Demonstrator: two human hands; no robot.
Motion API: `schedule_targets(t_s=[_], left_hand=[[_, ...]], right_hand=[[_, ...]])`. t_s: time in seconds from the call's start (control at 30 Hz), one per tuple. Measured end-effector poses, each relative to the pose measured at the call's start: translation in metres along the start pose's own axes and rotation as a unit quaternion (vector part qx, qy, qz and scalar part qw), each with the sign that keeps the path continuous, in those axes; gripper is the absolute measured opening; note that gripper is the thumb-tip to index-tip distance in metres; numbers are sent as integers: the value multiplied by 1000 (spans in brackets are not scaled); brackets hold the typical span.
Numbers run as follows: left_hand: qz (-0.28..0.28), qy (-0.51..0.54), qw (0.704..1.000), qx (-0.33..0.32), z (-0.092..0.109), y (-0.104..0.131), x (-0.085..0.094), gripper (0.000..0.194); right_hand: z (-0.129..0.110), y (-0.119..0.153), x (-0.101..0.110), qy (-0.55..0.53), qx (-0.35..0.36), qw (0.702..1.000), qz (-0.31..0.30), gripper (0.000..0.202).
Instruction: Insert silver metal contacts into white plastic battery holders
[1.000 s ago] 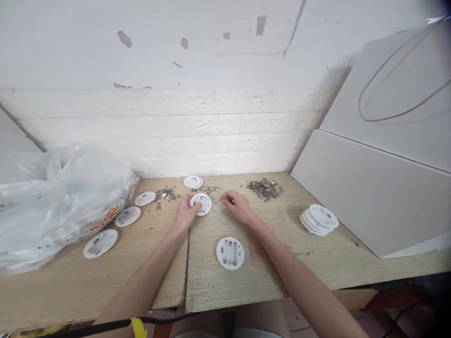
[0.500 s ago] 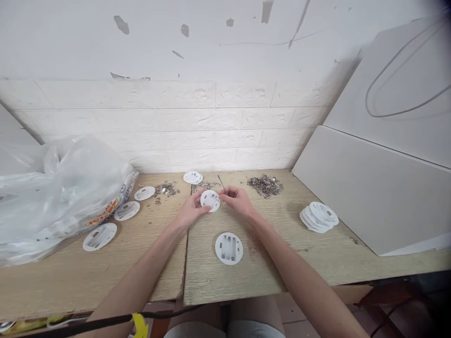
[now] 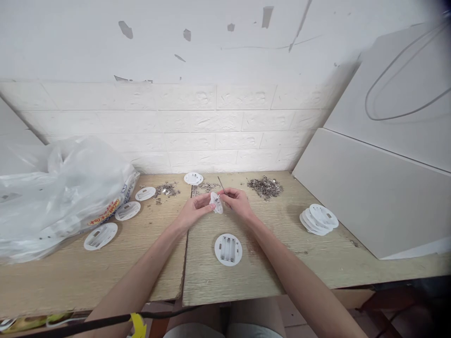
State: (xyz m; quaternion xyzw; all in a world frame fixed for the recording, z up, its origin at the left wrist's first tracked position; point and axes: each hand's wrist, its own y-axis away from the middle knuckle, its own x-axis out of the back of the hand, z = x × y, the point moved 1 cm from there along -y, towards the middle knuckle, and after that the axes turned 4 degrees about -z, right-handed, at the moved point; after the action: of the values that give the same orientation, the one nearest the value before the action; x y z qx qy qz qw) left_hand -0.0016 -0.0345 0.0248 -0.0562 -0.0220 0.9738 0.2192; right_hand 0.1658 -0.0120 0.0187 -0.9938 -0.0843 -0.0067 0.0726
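Note:
My left hand (image 3: 196, 209) is closed on a round white plastic battery holder (image 3: 216, 203), which is tilted steeply and held above the table. Between the fingers of my right hand (image 3: 237, 201) is a thin metal rod-like tool (image 3: 221, 184), pointing up and to the left. The right fingertips are at the holder's right edge; whether they also grip a small part there I cannot make out. A second round battery holder (image 3: 228, 249) with slots and metal contacts lies flat in front of my hands.
Piles of small metal pieces (image 3: 265, 188) lie along the wall. A stack of white discs (image 3: 319, 219) is at right. At left, several discs (image 3: 100, 236) lie beside a bulging plastic bag (image 3: 66, 197). More discs (image 3: 193, 178) sit at the back. A grey panel (image 3: 380, 197) stands at right.
My left hand has turned the holder from nearly face-on to steeply tilted, moving it slightly right. The right hand with the tool stays close to it.

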Motion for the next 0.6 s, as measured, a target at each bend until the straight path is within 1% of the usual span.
schedule_targets(t_s=[0.1, 0.2, 0.3, 0.4, 0.47, 0.6], left_hand=[[4, -3, 1000, -1, 1, 0, -1, 50], [-4, -8, 1000, -12, -1, -1, -1, 48], [-12, -13, 1000, -20, -5, -3, 0, 47], [-16, -15, 1000, -22, -7, -3, 0, 47], [-17, -15, 999, -25, -7, -3, 0, 47], [-8, -17, 1000, -25, -7, -3, 0, 48]], right_hand=[[-1, -1, 3, -7, -4, 1000, 11, 20], [0, -1, 3, 3, 6, 1000, 7, 22], [2, 0, 0, 35, 28, 999, 7, 22], [3, 1, -2, 76, 47, 996, 23, 19], [3, 1, -2, 78, 40, 996, 23, 18], [4, 0, 0, 68, 22, 997, 1, 18]])
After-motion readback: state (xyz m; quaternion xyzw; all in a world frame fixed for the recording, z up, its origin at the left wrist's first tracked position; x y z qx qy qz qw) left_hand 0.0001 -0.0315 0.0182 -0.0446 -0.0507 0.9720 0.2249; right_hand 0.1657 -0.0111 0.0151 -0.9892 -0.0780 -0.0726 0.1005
